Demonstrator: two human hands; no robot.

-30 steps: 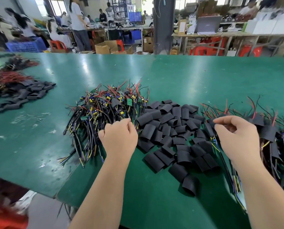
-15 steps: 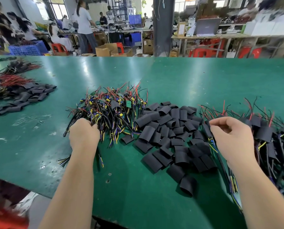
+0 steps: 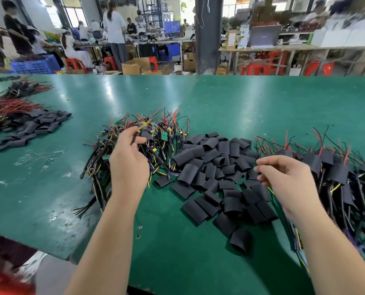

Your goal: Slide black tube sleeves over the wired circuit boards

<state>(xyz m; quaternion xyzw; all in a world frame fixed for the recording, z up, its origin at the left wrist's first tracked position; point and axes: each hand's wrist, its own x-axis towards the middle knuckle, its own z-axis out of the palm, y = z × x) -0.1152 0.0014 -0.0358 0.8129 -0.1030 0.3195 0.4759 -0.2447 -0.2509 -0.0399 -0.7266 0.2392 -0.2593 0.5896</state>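
Observation:
A tangle of wired circuit boards (image 3: 156,141) with red, yellow and black wires lies at centre left on the green table (image 3: 262,107). A pile of flat black tube sleeves (image 3: 217,173) sits beside it in the middle. Sleeved boards (image 3: 334,173) are heaped at the right. My left hand (image 3: 128,160) is raised over the tangle, pinching a wired board's wires (image 3: 142,125) between thumb and fingers. Over the right edge of the sleeve pile hovers my right hand (image 3: 288,177), fingers loosely spread and holding nothing.
Another heap of black sleeves (image 3: 28,128) and red wire bundles (image 3: 15,105) lies at the far left. The table's near edge steps in at the lower left. People, benches, red stools and boxes stand beyond the far edge.
My left hand has risen from the near-left side of the tangle and lifted a wired piece above it. My right hand has loosened its fingers and drifted slightly toward the sleeves.

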